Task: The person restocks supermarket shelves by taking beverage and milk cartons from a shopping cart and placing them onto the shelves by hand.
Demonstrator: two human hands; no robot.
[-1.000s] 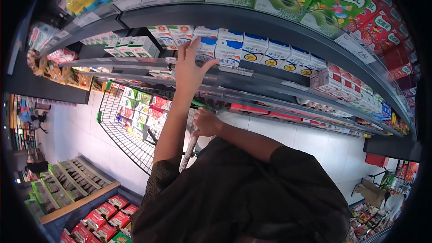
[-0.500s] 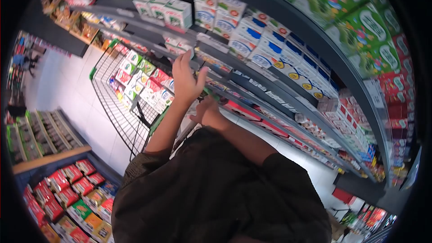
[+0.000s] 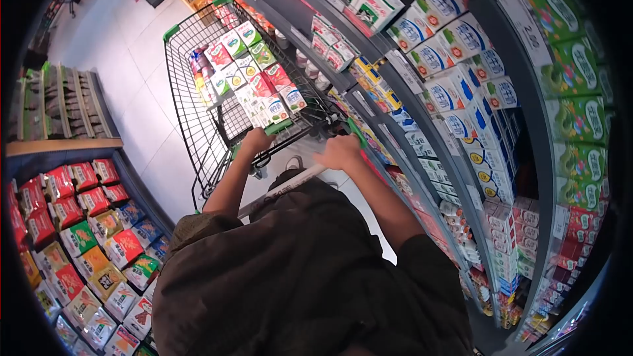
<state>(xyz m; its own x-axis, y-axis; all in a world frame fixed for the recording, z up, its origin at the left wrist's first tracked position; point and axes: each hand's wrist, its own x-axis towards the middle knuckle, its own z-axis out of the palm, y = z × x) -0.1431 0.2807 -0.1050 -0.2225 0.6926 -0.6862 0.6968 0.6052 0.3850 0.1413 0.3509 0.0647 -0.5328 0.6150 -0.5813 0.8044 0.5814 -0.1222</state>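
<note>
Left hand grips the shopping cart's green rear bar, right hand its white handle; dairy cartons inside.

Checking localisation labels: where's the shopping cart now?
Head view, upper left of centre: the shopping cart stands with the left hand at its near end, carton shelves to its right.

Hands both at cart now, left one lowered from shelf

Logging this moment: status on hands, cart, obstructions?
Left hand at rear rim of cart, grip unclear; right hand on handle. Cartons aboard. Shelving close on right.
</note>
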